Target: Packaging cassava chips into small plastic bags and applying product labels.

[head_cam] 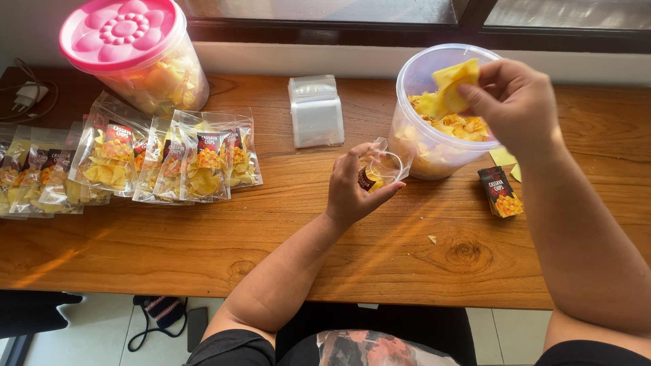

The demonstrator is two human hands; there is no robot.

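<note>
Right hand (517, 102) is up over the open clear tub (434, 64), fingers pinched on a couple of yellow chips (453, 85). Left hand (352, 186) grips a small clear pouch (385, 166) just beside the tub, mouth held open, only a little inside so far. Over on the left of the worktop (380, 251), a spread of filled chip packets (203, 159) lies finished. A stack of empty pouches (316, 112), loose label cards (500, 192) and a lidded pink-topped jar (135, 51) suggest plenty left to bag.
</note>
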